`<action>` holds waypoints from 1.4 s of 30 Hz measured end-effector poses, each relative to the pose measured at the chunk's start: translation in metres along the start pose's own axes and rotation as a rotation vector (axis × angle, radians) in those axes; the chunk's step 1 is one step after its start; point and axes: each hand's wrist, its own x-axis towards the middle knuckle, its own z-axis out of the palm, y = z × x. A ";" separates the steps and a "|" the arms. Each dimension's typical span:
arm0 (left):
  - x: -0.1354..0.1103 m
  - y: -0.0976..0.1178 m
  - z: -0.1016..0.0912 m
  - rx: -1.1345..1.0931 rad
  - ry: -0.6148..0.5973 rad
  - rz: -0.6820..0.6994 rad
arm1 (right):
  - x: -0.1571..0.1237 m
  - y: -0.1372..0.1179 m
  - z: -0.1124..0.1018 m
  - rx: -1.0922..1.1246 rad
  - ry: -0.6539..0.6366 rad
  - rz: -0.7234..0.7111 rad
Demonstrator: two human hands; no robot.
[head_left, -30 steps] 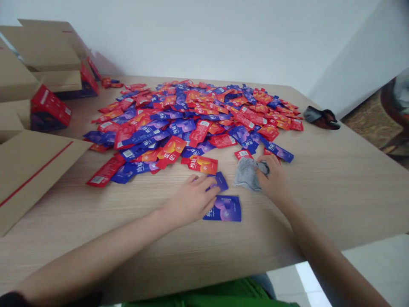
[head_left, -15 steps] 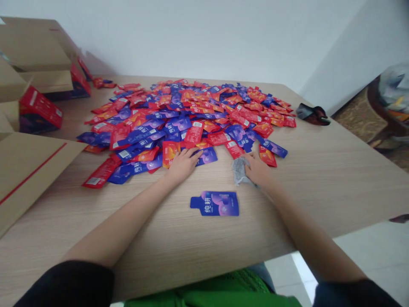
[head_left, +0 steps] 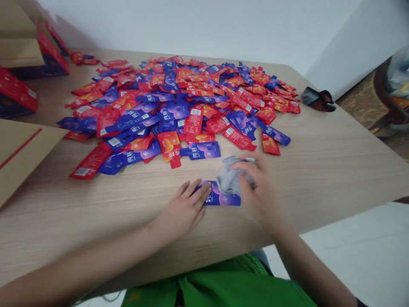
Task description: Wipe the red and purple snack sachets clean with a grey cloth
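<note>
A single blue pouch [head_left: 220, 198] lies on the wooden table [head_left: 335, 170] near its front edge. My left hand [head_left: 183, 209] rests flat on the table with its fingers stretched onto the pouch's left end. My right hand [head_left: 255, 187], blurred by motion, is closed on a crumpled grey cloth [head_left: 230, 177] that sits on the pouch's right part. Behind them spreads a large pile of red and blue pouches [head_left: 179, 98].
Cardboard boxes [head_left: 19, 149] and red cartons [head_left: 15, 91] stand along the left side. A small dark object [head_left: 318, 99] lies at the table's right edge. The floor and a rug show to the right.
My left hand came back from the pile onto the blue pouch's left end. My right hand carried the grey cloth down from the pile's edge onto the pouch.
</note>
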 end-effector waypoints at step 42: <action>-0.013 0.024 0.014 0.161 0.037 -0.016 | -0.030 -0.004 0.039 -0.277 -0.422 -0.147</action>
